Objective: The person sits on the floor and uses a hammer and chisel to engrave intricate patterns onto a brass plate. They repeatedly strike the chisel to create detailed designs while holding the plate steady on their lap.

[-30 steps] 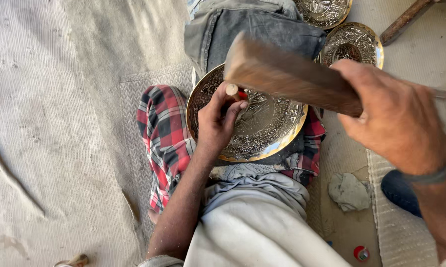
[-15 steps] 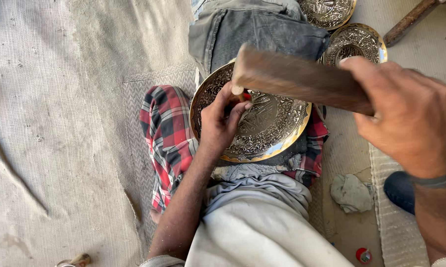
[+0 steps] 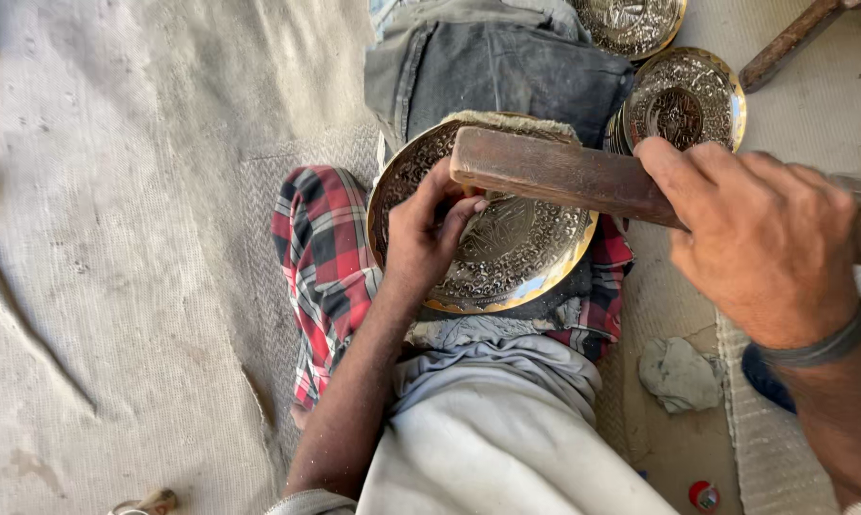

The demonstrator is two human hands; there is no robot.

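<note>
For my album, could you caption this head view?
Left hand steadies an engraved plate; right hand grips a wooden mallet.

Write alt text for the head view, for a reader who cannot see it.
Seen from above, a person's left hand presses on an engraved round metal plate resting on a red plaid cloth over the lap, while the right hand grips a wooden mallet above it. More engraved plates lie beyond.

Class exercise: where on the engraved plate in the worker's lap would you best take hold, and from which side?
Grip the plate at its bare lower rim, coming from the worker's side. The left hand covers the left part, the wooden mallet in the right hand crosses the top.
</note>
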